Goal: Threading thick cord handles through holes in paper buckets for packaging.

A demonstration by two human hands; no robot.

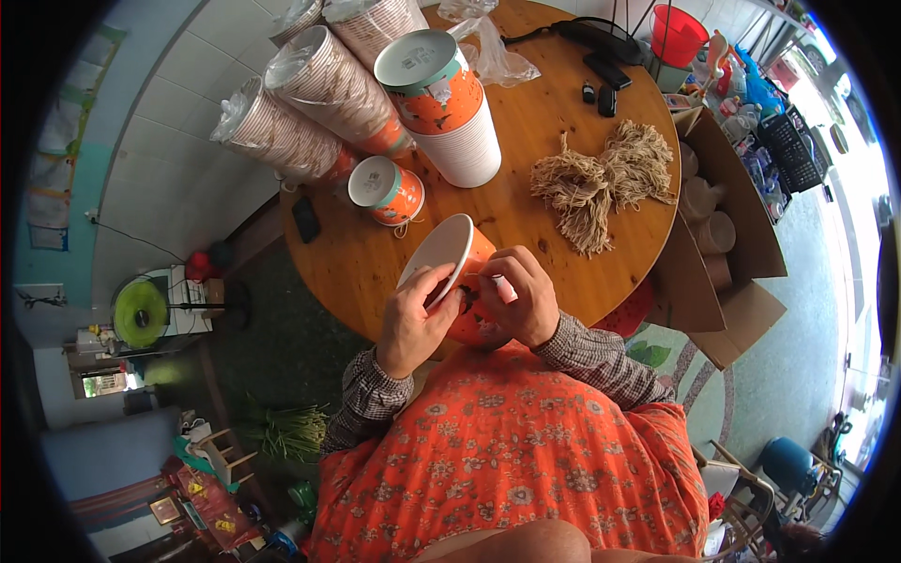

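Note:
In front of me, over the near side of the round wooden table, I hold a large orange paper cup (480,250) tilted, its white mouth facing up and left. My left hand (413,319) grips its rim, thumb outside. Against the cup's printed side, my right hand (526,296) has its fingers pinched together near a thin light strand; a small pink-and-white patch shows between them. What the fingertips grip is too small to make out. Farther off, a smaller orange cup (402,199) stands upside down with a loop of string at its rim. A bundle of beige strings (605,178) lies on the right.
Behind the cups, a tall upside-down stack of paper tubs (460,141) stands beside several plastic-wrapped cup stacks (324,80). A dark phone (305,219) lies at the table's (328,272) left edge. Right of the table, an open cardboard box (751,225) holds more cups.

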